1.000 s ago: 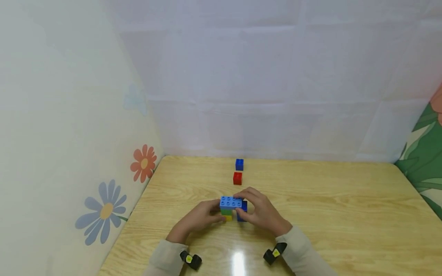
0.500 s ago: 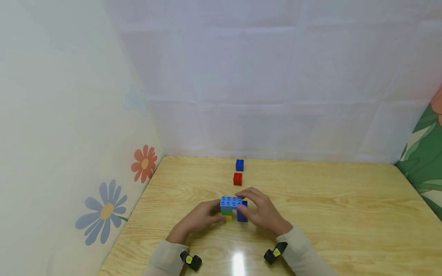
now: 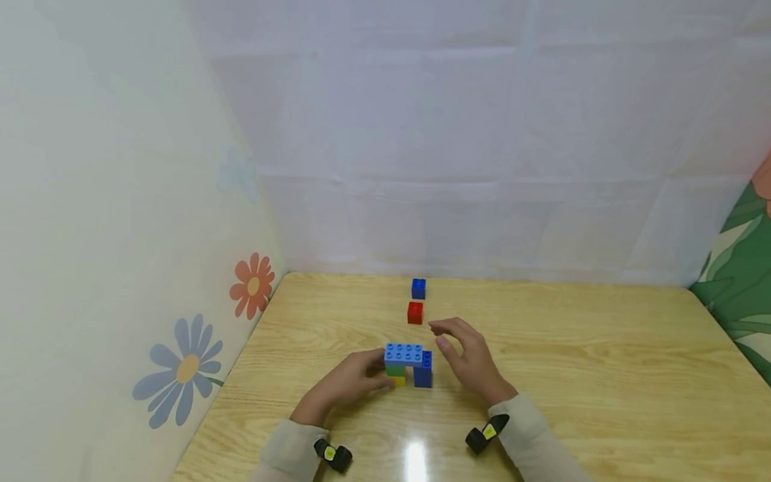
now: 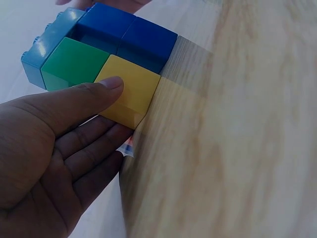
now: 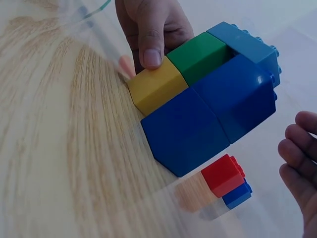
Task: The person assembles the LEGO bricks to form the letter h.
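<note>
My left hand (image 3: 352, 381) grips the yellow block (image 4: 133, 91) at the foot of a small block arch, thumb on its near face and fingers behind. On the yellow block sits a green block (image 4: 74, 62). A light blue block (image 3: 403, 353) with studs on top lies across the green one and reaches over to a stack of two dark blue blocks (image 5: 208, 116) at the right. My right hand (image 3: 472, 355) is off to the right of the arch, fingers loosely bent and holding nothing. In the right wrist view its fingers (image 5: 302, 153) show apart from the blocks.
Behind the arch a red block (image 3: 415, 312) stands on the wooden table (image 3: 572, 348), with a blue block (image 3: 418, 289) farther back. A white cloth wall (image 3: 458, 167) rises at the table's back edge, and a flower-painted wall (image 3: 120, 234) borders the left side.
My right hand has let go of the light blue block and moved away to the right. The left hand and the arch have stayed in place.
</note>
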`<action>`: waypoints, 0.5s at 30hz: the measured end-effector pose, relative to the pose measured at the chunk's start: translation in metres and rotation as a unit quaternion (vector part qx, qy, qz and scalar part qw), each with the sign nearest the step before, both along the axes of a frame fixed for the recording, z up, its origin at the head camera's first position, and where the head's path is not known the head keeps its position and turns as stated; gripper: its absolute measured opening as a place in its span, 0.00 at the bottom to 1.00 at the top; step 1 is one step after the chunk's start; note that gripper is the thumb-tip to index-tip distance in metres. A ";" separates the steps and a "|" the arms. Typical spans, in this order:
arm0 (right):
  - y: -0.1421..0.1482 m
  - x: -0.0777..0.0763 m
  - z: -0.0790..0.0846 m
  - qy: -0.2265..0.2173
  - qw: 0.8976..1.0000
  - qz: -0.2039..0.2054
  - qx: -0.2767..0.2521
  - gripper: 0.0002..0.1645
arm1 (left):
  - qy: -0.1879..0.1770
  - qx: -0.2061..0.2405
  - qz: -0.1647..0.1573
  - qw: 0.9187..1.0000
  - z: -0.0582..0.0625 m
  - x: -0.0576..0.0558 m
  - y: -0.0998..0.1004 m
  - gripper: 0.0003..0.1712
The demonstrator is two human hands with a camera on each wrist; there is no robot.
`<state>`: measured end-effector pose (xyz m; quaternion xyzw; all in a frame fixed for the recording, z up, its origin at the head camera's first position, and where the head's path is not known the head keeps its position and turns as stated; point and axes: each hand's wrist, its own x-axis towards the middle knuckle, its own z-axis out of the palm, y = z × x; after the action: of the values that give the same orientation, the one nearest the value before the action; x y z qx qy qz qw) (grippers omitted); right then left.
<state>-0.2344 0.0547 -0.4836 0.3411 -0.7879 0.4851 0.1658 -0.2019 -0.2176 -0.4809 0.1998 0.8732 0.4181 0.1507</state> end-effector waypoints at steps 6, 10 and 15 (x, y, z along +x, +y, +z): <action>0.002 -0.001 -0.004 -0.014 1.000 -0.015 -0.003 0.18 | -0.002 -0.003 -0.001 1.000 0.001 0.000 0.000 0.31; 0.003 -0.003 -0.007 -0.033 0.999 -0.030 -0.004 0.20 | -0.003 -0.003 -0.002 1.000 0.001 0.000 0.001 0.31; 0.004 -0.005 -0.012 -0.060 0.998 -0.032 -0.012 0.23 | -0.008 -0.005 0.001 1.000 0.002 -0.001 0.001 0.32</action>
<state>-0.2396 0.0588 -0.4957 0.2840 -0.8011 0.5085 0.1381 -0.2028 -0.2169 -0.4789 0.1950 0.8743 0.4152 0.1589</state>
